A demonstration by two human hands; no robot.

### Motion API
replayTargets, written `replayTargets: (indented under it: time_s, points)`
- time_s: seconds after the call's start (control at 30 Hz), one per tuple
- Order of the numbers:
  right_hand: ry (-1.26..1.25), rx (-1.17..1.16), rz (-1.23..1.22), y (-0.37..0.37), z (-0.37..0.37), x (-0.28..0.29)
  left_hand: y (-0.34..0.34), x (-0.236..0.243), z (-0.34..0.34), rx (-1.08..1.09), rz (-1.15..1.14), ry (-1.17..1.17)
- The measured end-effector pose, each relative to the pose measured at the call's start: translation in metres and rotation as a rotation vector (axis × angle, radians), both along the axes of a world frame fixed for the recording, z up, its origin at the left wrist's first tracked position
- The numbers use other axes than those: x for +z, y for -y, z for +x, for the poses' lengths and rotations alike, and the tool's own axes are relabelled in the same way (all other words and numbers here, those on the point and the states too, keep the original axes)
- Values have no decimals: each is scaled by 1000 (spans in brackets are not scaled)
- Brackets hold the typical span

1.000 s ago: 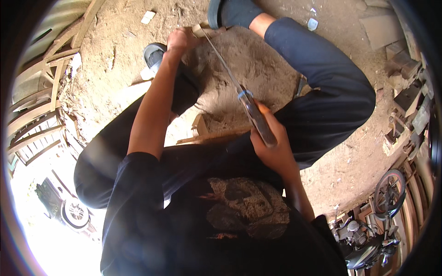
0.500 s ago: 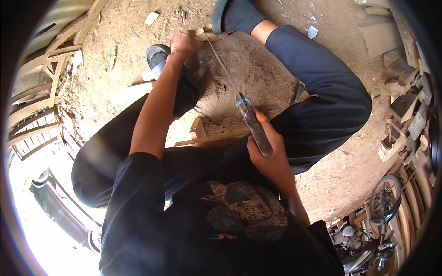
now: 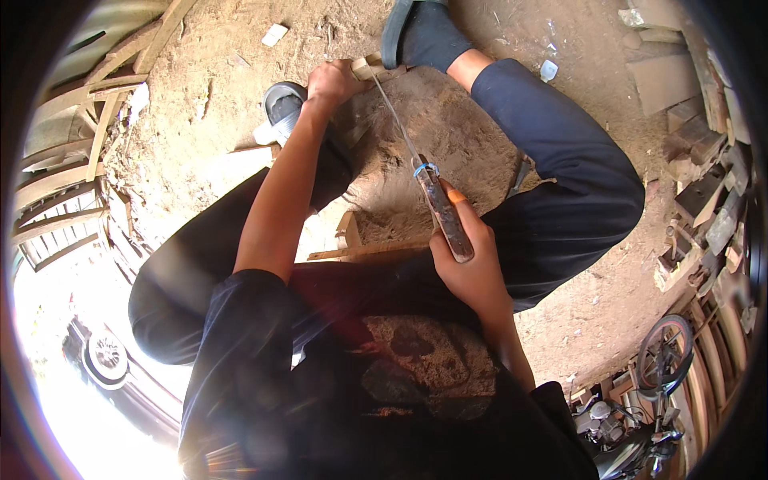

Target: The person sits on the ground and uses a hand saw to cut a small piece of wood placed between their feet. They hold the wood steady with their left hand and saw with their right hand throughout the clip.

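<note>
The saw handle point(image 3: 445, 212) has come nearer to the wood piece point(image 3: 362, 70) beside the right shoe point(image 3: 393, 36), which suggests a forward sawing stroke, while the left hand point(image 3: 332, 82) clamps this wood and the right hand point(image 3: 472, 260), apart from it, grips the handle.

A motorcycle point(image 3: 630, 450) stands at lower right beside wooden boards point(image 3: 726, 340).
</note>
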State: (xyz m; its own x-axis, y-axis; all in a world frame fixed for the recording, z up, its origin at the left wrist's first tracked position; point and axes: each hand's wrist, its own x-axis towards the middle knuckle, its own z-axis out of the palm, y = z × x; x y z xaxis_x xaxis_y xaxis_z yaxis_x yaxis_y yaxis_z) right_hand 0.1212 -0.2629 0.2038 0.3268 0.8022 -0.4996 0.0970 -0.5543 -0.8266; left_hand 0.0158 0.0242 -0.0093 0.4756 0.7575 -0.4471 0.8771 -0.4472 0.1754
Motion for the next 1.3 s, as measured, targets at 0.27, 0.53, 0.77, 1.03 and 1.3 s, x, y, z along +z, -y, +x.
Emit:
replayTargets:
  time_s: [0.27, 0.53, 0.77, 1.03, 1.3]
  points:
    - [79, 9, 70, 3, 6, -12, -1, -3, 0, -20, -12, 3]
    - [69, 11, 76, 0, 8, -9, -2, 4, 0, -20, -21, 22]
    - [68, 22, 92, 3, 15, -17, 34, -20, -12, -62, 325, 67]
    - [54, 59, 103, -7, 24, -17, 24, -7, -10, -75, 335, -19]
    - [84, 70, 109, -11, 16, -15, 10, 7, 1, 56, 71, 60]
